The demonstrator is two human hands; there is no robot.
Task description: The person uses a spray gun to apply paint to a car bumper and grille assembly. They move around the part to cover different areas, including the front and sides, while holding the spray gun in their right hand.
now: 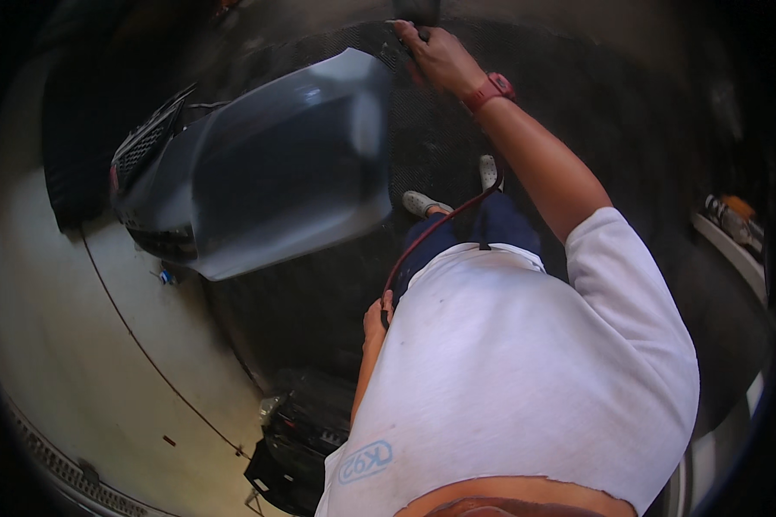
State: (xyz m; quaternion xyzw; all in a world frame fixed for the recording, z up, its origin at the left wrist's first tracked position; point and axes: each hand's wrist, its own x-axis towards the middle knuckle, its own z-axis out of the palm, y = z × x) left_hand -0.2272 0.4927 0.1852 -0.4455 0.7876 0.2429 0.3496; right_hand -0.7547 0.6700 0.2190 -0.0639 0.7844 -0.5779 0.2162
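My right hand (447,59), at the end of my outstretched arm, is closed around a dark hand tool with a cup-like top, which looks like a spray gun (423,34); most of it is hidden by the hand and blur. Low at my left side, my left hand (376,317) is wrapped round a dark red hose (424,233). That hose curves up across my legs and passes behind my right forearm. A grey car bonnet (289,164) lies to the left of my right hand, apart from it, its surface shiny in patches.
A dark mesh grille (151,142) and other front parts adjoin the bonnet's left end. A thin line (134,336) runs along the pale floor or wall at left. Dark parts (306,422) stand by my left elbow. A pale ledge (733,254) with assorted items is at right.
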